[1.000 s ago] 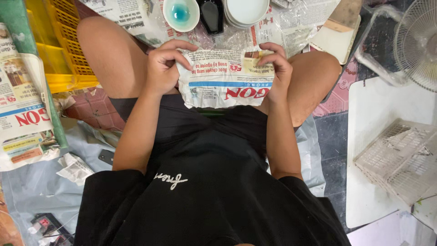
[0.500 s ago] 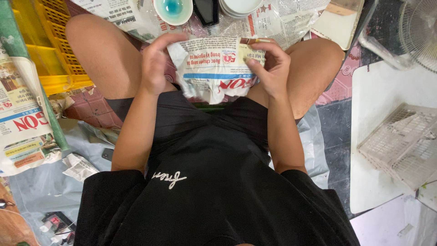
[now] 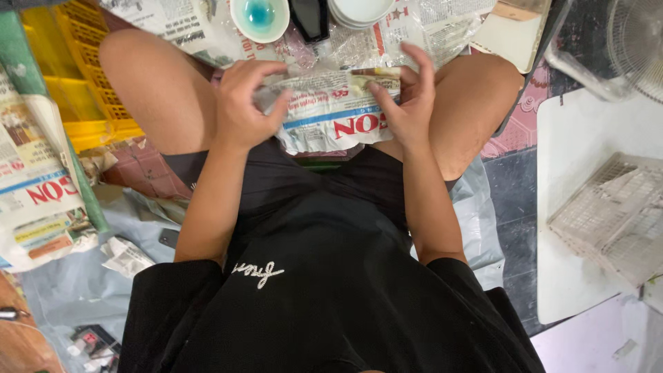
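I sit cross-legged on the floor in black clothes. Both hands hold a folded, crumpled newspaper bundle (image 3: 331,114) over my lap. My left hand (image 3: 243,103) pinches its left end with thumb and curled fingers. My right hand (image 3: 407,100) grips its right end, thumb under the top edge and fingers spread above. A thin brown stick-like edge (image 3: 376,71) shows along the top of the bundle by my right fingers. What the paper wraps is hidden.
Ahead lie spread newspapers (image 3: 442,21), a small bowl with blue-green liquid (image 3: 260,17), a dark object (image 3: 311,17) and stacked white dishes (image 3: 359,10). A yellow crate (image 3: 69,83) and newspaper pile (image 3: 38,200) are left. A white board (image 3: 573,138), wire basket (image 3: 615,214) and fan (image 3: 639,41) are right.
The newspaper was a flat open sheet a second ago; both hands have since folded and pressed it into a narrower bundle, and my right fingers have shifted up onto its top edge.
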